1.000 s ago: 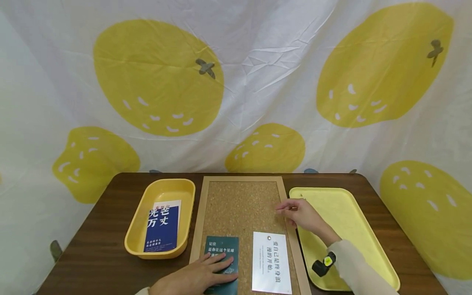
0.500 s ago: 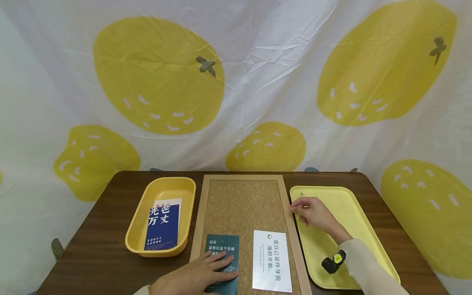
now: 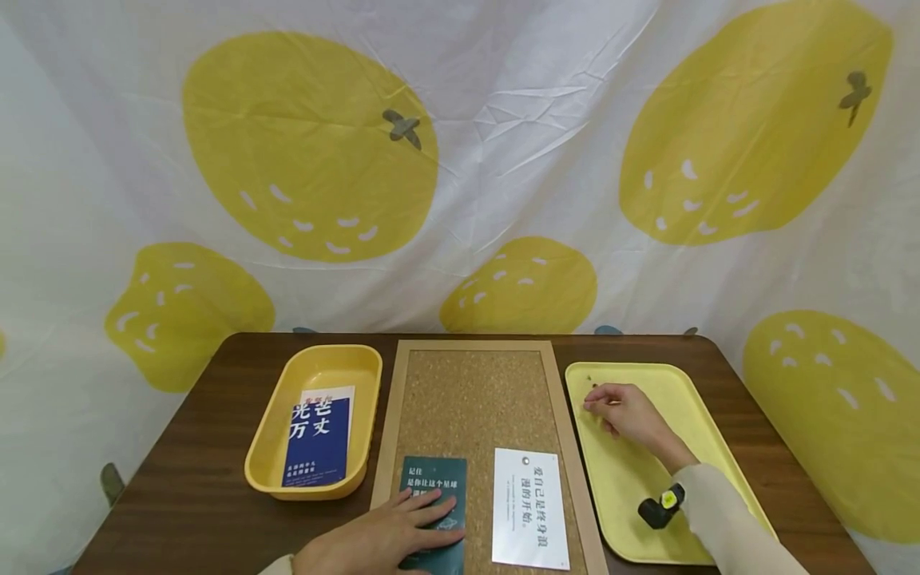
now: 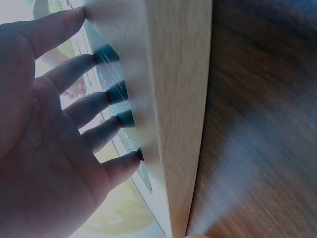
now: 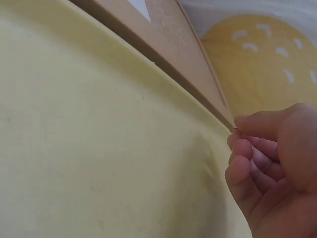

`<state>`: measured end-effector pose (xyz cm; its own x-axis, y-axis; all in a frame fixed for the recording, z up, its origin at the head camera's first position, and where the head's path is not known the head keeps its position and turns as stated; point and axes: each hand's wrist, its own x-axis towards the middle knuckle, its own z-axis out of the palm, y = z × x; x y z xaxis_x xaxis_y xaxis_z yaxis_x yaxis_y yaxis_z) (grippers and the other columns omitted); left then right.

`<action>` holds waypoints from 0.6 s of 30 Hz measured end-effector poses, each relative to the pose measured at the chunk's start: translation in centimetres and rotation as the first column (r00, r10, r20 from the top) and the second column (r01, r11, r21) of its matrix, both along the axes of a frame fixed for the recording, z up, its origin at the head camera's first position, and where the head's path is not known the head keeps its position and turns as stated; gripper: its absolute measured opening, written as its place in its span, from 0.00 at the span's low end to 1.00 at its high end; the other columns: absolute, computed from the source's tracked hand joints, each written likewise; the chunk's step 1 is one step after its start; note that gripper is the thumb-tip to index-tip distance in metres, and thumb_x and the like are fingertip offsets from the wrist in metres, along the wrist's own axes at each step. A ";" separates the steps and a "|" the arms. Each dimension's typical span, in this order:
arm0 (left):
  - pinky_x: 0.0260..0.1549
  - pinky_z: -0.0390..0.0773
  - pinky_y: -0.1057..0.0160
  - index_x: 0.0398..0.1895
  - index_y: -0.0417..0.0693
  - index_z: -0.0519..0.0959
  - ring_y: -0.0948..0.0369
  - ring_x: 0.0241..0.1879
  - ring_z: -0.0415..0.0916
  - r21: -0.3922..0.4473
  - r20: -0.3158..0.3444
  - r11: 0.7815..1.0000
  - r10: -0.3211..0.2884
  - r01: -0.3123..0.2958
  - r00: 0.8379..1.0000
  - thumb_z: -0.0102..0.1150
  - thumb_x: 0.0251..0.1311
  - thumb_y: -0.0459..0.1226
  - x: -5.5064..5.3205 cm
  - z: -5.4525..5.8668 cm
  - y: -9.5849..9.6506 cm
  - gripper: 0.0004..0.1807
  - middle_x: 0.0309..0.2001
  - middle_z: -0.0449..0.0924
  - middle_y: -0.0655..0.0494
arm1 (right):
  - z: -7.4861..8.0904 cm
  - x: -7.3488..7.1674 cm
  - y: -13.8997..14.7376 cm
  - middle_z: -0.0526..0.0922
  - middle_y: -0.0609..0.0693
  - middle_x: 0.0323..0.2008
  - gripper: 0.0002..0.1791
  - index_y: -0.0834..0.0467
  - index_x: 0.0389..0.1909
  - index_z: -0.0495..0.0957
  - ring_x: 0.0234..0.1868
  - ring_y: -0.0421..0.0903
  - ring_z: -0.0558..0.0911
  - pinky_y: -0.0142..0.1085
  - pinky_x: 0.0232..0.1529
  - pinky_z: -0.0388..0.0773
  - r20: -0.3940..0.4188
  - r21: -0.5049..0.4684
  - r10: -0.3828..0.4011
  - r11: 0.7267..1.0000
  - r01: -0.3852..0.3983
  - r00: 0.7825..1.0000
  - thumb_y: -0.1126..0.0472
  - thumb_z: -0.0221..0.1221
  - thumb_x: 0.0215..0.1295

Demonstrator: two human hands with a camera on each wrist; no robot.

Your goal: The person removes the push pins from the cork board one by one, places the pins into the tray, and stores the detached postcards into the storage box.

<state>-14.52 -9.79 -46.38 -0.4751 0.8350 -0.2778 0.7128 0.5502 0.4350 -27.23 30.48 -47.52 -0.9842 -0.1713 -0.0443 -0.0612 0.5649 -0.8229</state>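
My left hand (image 3: 381,537) lies with spread, straight fingers on the dark green card (image 3: 434,473), which is on the cork board (image 3: 474,399). The left wrist view shows the fingertips on that card beside the wooden frame (image 4: 168,99). To the right, a white card (image 3: 529,519) with printed characters has a round brass tack (image 3: 525,461) near its top. Over the yellow tray (image 3: 672,383), my right hand (image 3: 628,415) pinches a tiny thumbtack (image 5: 235,129) between thumb and fingertip; only its thin point shows.
On the left stands a deep yellow basin (image 3: 259,455) holding a blue card (image 3: 316,447) on top of a white one. Tiny tacks (image 3: 589,378) lie at the tray's far left corner. A lemon-print cloth (image 3: 460,160) hangs behind the dark wooden table (image 3: 194,463).
My right hand has moved right, from over the cork board's right side across its frame to above the yellow tray, still pinching. The left hand stays on the green card.
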 end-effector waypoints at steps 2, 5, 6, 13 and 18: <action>0.61 0.53 0.44 0.67 0.76 0.50 0.57 0.70 0.41 0.003 -0.001 1.000 0.002 -0.002 1.000 0.40 0.52 0.68 0.0 0.0 0.0 0.37 0.71 0.44 0.64 | -0.1 -0.1 0.2 0.78 0.59 0.27 0.07 0.64 0.36 0.78 0.14 0.44 0.70 0.33 0.12 0.69 -0.010 0.014 -0.010 1.000 0.010 1.000 0.64 0.55 0.62; 0.61 0.53 0.44 0.67 0.77 0.50 0.57 0.70 0.41 0.004 0.006 1.000 0.007 -0.007 1.000 0.41 0.51 0.68 0.0 0.0 0.0 0.38 0.71 0.44 0.65 | -0.4 -0.2 0.4 0.79 0.57 0.27 0.07 0.64 0.36 0.78 0.13 0.43 0.70 0.33 0.12 0.69 -0.029 0.043 -0.017 0.999 0.018 0.999 0.64 0.55 0.62; 0.61 0.53 0.44 0.67 0.77 0.50 0.57 0.70 0.41 0.004 0.011 1.000 0.010 -0.010 1.000 0.41 0.51 0.68 0.0 0.0 0.0 0.38 0.71 0.44 0.65 | -0.5 -0.2 0.5 0.79 0.57 0.27 0.07 0.64 0.35 0.78 0.13 0.43 0.70 0.33 0.12 0.69 -0.033 0.054 -0.022 0.998 0.024 0.999 0.65 0.55 0.62; 0.61 0.53 0.43 0.66 0.79 0.49 0.57 0.70 0.40 -0.003 0.035 1.000 0.023 -0.023 0.999 0.43 0.49 0.68 -0.1 0.0 0.0 0.39 0.71 0.43 0.67 | -0.9 -0.3 0.9 0.79 0.53 0.28 0.07 0.62 0.35 0.78 0.13 0.42 0.70 0.34 0.13 0.70 -0.041 0.096 -0.040 0.994 0.044 0.998 0.65 0.53 0.62; 0.61 0.54 0.43 0.66 0.78 0.50 0.57 0.70 0.40 0.000 0.030 1.000 0.021 -0.021 0.999 0.43 0.49 0.68 -0.1 -0.1 0.0 0.39 0.71 0.43 0.67 | -1.2 -0.3 1.1 0.79 0.53 0.26 0.06 0.62 0.35 0.79 0.15 0.41 0.71 0.33 0.15 0.70 -0.054 0.117 -0.033 0.992 0.039 0.998 0.65 0.55 0.61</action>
<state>-14.63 -9.78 -46.51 -0.4837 0.8251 -0.2919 0.6876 0.5646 0.4566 -27.51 31.56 -48.76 -0.9912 -0.1321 -0.0109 -0.0798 0.6604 -0.7466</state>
